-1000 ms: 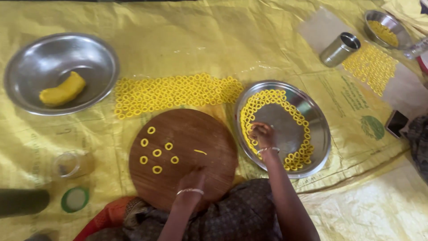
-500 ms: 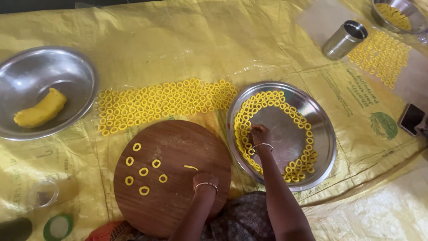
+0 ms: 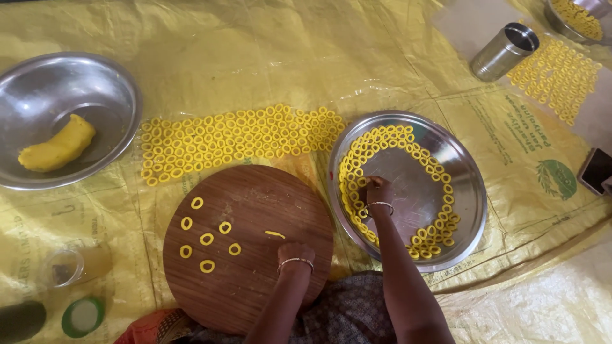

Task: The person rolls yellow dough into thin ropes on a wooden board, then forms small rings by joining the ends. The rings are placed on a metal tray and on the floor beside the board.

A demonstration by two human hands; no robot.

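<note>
A round wooden board [image 3: 255, 267] lies in front of me with several small yellow dough rings [image 3: 205, 239] and one short dough strip [image 3: 275, 234] on it. My left hand [image 3: 294, 252] rests fingers-down on the board just below the strip; whether it grips anything is hidden. My right hand [image 3: 376, 190] reaches into a steel plate [image 3: 462, 191] and touches the ring of yellow dough rings [image 3: 382, 137] laid along its rim. Its fingers are curled at the left inner row.
Many dough rings [image 3: 239, 137] lie in rows on the yellow sheet above the board. A steel bowl [image 3: 95, 83] at left holds a dough lump [image 3: 58, 148]. A steel cup [image 3: 505, 51], more rings [image 3: 554, 76], another bowl [image 3: 561, 16] and a phone [image 3: 596, 171] sit at right. A glass [image 3: 62, 267] stands lower left.
The view has shifted so everything sits further right and lower. My right hand stays at the plate's left rim rings; my left hand stays on the board near the strip.
</note>
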